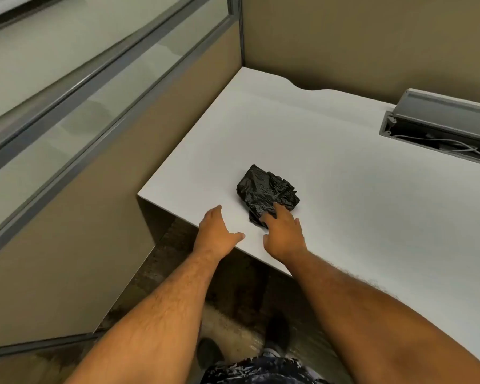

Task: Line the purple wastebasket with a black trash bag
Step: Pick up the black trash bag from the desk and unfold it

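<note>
A folded, crumpled black trash bag (266, 191) lies on the white desk (358, 189) near its front left corner. My right hand (284, 234) reaches over the desk edge, fingers spread, with its fingertips resting on the bag's near edge. My left hand (218, 231) lies flat on the desk's front edge, fingers apart, a little left of the bag and not touching it. The purple wastebasket is not in view.
Beige partition walls (372, 37) with a glass panel (53, 92) enclose the desk on the left and at the back. An open grey cable tray (438, 126) with wires sits in the desk at the right. Dark carpet and my shoes show below the desk edge.
</note>
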### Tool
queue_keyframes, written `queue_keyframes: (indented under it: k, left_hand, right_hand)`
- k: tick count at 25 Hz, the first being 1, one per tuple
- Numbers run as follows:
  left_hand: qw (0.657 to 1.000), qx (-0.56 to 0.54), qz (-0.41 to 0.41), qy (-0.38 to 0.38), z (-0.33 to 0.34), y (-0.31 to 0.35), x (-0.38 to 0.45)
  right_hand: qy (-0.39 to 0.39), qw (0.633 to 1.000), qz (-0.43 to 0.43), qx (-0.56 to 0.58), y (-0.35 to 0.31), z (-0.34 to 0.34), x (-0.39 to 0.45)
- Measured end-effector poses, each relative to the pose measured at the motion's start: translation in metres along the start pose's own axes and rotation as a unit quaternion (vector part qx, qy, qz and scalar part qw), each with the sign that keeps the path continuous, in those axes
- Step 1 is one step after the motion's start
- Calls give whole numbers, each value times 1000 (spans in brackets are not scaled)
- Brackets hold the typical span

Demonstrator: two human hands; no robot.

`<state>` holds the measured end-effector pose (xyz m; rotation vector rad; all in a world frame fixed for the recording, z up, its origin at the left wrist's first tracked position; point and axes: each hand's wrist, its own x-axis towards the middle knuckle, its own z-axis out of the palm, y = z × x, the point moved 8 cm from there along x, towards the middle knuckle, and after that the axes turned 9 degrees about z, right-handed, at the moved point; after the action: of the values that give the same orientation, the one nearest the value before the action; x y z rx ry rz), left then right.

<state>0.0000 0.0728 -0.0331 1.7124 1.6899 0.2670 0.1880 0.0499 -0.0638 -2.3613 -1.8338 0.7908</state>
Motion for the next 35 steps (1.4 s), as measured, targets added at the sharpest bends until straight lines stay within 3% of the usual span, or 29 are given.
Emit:
queue_keyframes:
  k: [5, 14, 19, 22, 24, 27, 30, 35]
  left_hand:
    - [983, -170, -73, -21, 25, -7, 16]
    - [966, -242, -90, -6, 42, -4, 8]
    - [962, -258, -84, -5, 45, 3, 4]
    - [955, -284, -86, 7, 41, 11, 1]
    - [945, -315, -86, 13, 40, 17, -1]
    - [923, -373, -96, 19, 40, 21, -3]
    - [889, -443, -121, 6, 43, 28, -10]
    - [795, -595, -118, -8, 53, 36, -22]
  right_hand:
    - [-62, 997, 0, -49, -6, 12, 18]
    - [-106, 993, -14, -56, 4, 20, 30]
    - [15, 998, -10, 53, 14, -4, 30]
    - [107, 976, 7, 188, 22, -40, 28]
    - [105, 927, 50, 356, 33, -59, 28]
    - [39, 809, 95, 579, 45, -77, 22]
    - [-25, 752, 99, 652, 50, -89, 13]
    - [-138, 590, 72, 793, 38, -85, -6]
